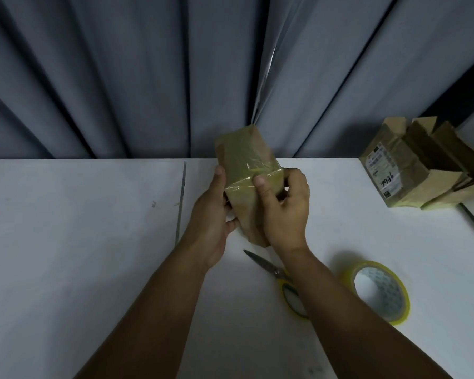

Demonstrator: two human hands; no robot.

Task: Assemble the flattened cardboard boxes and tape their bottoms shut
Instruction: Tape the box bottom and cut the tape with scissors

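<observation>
One taped cardboard box (242,157) is held above the white tabletop (80,228), left hand (211,217) and right hand (285,212) each with grip curled round it. Scissors (266,265) and a tape roll (394,292) lie nearby; more boxes (411,165) sit far right, grey curtains (121,77) behind.

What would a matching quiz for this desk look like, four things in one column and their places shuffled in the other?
Things:
1. small cardboard box
2. scissors
3. roll of clear tape
4. pile of cardboard boxes

Places:
A. flat on the table, right of the right forearm
B. far right of the table, by the curtain
C. gripped by the left hand and right hand
D. on the table, handle partly under the right forearm

Pairs: 1-C, 2-D, 3-A, 4-B
</observation>
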